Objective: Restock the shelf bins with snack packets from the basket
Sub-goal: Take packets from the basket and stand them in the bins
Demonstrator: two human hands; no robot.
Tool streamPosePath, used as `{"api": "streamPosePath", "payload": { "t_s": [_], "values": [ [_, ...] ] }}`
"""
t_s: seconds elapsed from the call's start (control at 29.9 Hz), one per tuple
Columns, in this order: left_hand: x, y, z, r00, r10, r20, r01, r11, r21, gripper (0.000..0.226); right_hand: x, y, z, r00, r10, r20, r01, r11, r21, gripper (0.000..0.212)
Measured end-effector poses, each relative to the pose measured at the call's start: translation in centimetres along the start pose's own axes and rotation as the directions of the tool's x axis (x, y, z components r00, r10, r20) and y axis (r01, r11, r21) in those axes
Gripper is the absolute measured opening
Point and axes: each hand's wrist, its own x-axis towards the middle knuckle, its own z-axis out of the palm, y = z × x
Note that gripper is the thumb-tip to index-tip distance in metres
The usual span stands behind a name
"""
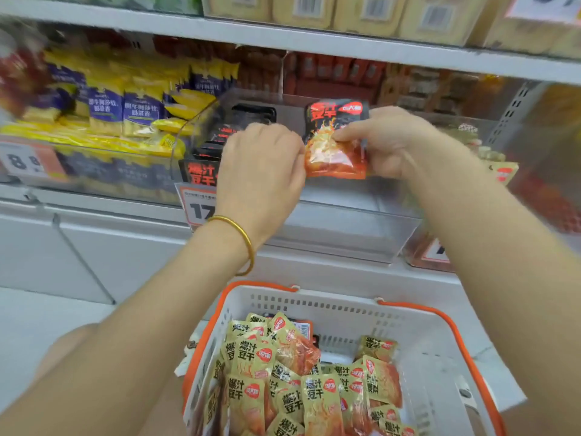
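Note:
My right hand (386,143) pinches a black-and-red snack packet (336,143) upright over the clear shelf bin (345,228). My left hand (261,165), with a gold bangle on its wrist, reaches into the left side of the same bin. Its fingers curl down over a row of matching black packets (217,140), and the fingertips are hidden. Its thumb side sits close to the held packet's left edge. Below, a white basket with orange handles (314,298) holds several gold snack packets (283,382).
Yellow-and-blue packets (125,111) fill the bin to the left. Red packets (330,73) stand behind, and another bin (500,171) sits to the right. A shelf board (314,42) runs overhead. A price tag (196,206) hangs at the bin's front.

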Motion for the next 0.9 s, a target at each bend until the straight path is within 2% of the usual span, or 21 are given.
{"api": "streamPosePath", "payload": {
  "t_s": [0.03, 0.1, 0.17, 0.23, 0.33, 0.37, 0.47, 0.63, 0.73, 0.8, 0.87, 0.9],
  "values": [
    [0.2, -0.5, 0.7, 0.998, 0.034, 0.045, -0.039, 0.992, 0.124, 0.031, 2.3, 0.2, 0.7, 0.998, -0.021, -0.057, 0.018, 0.998, -0.062, 0.024],
    [0.1, -1.3, 2.1, 0.989, 0.068, 0.133, -0.097, 0.969, 0.228, 0.042, 7.2, 1.6, 2.0, 0.984, -0.050, -0.169, 0.016, 0.980, -0.200, 0.030],
    [-0.1, -2.3, 3.3, 0.980, 0.077, 0.181, -0.120, 0.965, 0.235, 0.048, 11.4, 3.4, 3.1, 0.973, -0.082, -0.215, -0.004, 0.929, -0.371, 0.027],
    [-0.3, -3.0, 3.8, 0.979, 0.070, 0.193, -0.112, 0.971, 0.213, 0.050, 15.1, 4.9, 3.8, 0.968, -0.112, -0.225, -0.007, 0.884, -0.467, 0.029],
    [-0.2, -3.6, 4.0, 0.982, 0.074, 0.172, -0.104, 0.980, 0.169, 0.049, 18.4, 6.6, 3.9, 0.948, -0.142, -0.284, 0.000, 0.895, -0.446, 0.018],
    [-0.2, -3.6, 4.1, 0.983, 0.077, 0.169, -0.105, 0.981, 0.160, 0.048, 19.2, 7.2, 4.0, 0.946, -0.154, -0.285, -0.009, 0.866, -0.499, 0.020],
    [0.0, -3.8, 4.3, 0.983, 0.084, 0.161, -0.109, 0.982, 0.156, 0.046, 20.6, 8.3, 4.5, 0.888, -0.265, -0.377, -0.106, 0.679, -0.727, 0.030],
    [-0.2, -3.9, 4.6, 0.985, 0.106, 0.133, -0.125, 0.981, 0.148, 0.040, 21.8, 8.7, 6.3, 0.887, -0.268, -0.376, -0.179, 0.550, -0.816, 0.032],
    [-0.1, -4.0, 4.7, 0.988, 0.120, 0.099, -0.134, 0.981, 0.142, 0.038, 21.3, 8.3, 6.3, 0.930, -0.179, -0.320, -0.222, 0.421, -0.879, 0.042],
    [-0.1, -4.1, 4.7, 0.989, 0.129, 0.066, -0.137, 0.982, 0.133, 0.037, 19.8, 6.9, 5.8, 0.956, -0.106, -0.274, -0.218, 0.370, -0.903, 0.051],
    [-0.3, -3.8, 4.3, 0.988, 0.152, 0.005, -0.152, 0.982, 0.113, 0.032, 16.7, 4.1, 5.1, 0.971, -0.125, -0.205, -0.155, 0.327, -0.932, 0.043],
    [-0.5, -3.6, 4.1, 0.984, 0.173, -0.037, -0.169, 0.980, 0.103, 0.029, 14.6, 2.6, 4.6, 0.974, -0.182, -0.134, -0.072, 0.313, -0.947, 0.028]
  ]
}}
